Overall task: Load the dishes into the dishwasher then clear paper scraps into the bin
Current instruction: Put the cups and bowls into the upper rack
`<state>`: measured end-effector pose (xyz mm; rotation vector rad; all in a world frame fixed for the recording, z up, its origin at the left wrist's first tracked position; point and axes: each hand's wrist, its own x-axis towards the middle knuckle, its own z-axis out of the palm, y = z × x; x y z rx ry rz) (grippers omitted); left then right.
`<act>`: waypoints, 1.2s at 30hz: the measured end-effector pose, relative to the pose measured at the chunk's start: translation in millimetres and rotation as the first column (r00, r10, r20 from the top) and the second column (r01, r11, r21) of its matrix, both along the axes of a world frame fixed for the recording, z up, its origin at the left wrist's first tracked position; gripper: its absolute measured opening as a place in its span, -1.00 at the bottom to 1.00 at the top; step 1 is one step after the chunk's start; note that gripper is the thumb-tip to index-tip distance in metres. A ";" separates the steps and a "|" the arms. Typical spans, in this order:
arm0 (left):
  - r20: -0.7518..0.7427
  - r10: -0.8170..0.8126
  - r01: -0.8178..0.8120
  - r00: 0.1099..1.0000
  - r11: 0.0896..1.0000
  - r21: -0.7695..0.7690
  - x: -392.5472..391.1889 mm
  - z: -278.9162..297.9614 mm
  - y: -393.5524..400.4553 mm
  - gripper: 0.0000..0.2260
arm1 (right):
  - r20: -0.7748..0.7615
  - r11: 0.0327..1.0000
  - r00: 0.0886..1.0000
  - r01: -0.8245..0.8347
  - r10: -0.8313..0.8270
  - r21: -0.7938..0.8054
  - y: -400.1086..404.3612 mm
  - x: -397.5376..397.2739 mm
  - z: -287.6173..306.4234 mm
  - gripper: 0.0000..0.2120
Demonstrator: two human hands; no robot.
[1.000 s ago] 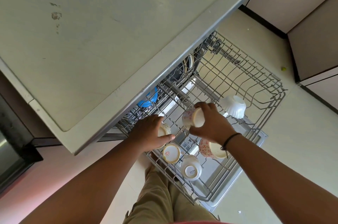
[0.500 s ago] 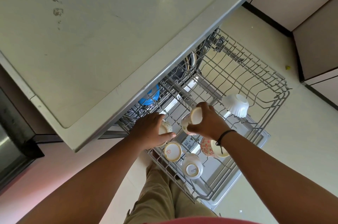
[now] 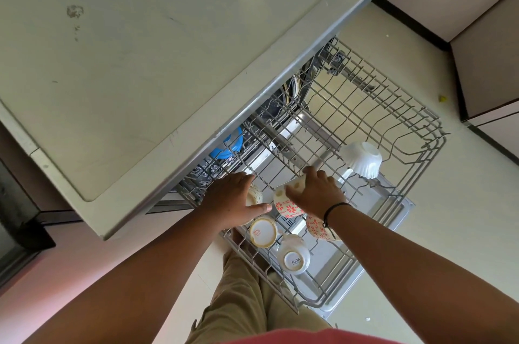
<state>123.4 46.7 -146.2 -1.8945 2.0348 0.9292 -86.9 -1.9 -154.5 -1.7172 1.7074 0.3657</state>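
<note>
The grey wire dishwasher rack (image 3: 407,107) is pulled out below the counter. My right hand (image 3: 314,192) grips a cup with red flowers (image 3: 286,204), mouth down in the rack. My left hand (image 3: 233,200) holds a cream cup (image 3: 255,194) at the rack's left side; my fingers hide most of it. Near them sit a second flowered cup (image 3: 316,227), an upturned cream cup (image 3: 263,232) and an upturned white cup (image 3: 293,258). A white fluted bowl (image 3: 362,159) lies at the rack's right.
The pale counter top (image 3: 140,48) overhangs the dishwasher at the left. A blue dish (image 3: 231,144) shows in the lower rack. The open dishwasher door (image 3: 393,220) lies under the rack. Brown cabinets (image 3: 488,63) stand at the right, with small scraps (image 3: 443,98) on the floor.
My right hand has turned the flowered cup mouth down and lowered it into the rack. My left hand has stayed on the cream cup.
</note>
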 end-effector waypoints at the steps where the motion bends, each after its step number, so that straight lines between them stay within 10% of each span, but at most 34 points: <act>1: 0.003 -0.003 0.003 1.000 1.000 0.005 -0.4 -1.0 -0.1 -0.18 | 0.004 1.000 1.000 -0.002 0.002 0.007 -0.1 0.0 1.0 -0.22; 7: 0.019 -0.005 0.005 1.000 1.000 -0.002 -2.5 -2.3 3.0 -0.18 | 0.102 0.993 0.995 -0.026 0.015 0.114 -7.3 -6.3 16.1 -0.18; 16: 0.002 -0.002 0.002 1.000 1.000 -0.023 -1.1 4.2 -1.0 -0.17 | -0.114 0.921 0.990 -0.122 0.086 -0.369 -16.4 -7.7 72.0 -0.30; 36: -0.018 -0.044 0.043 0.999 0.997 -0.060 -10.8 -7.9 -0.1 -0.23 | -0.261 0.907 0.909 -0.377 0.324 -0.189 3.1 19.1 -11.9 -0.25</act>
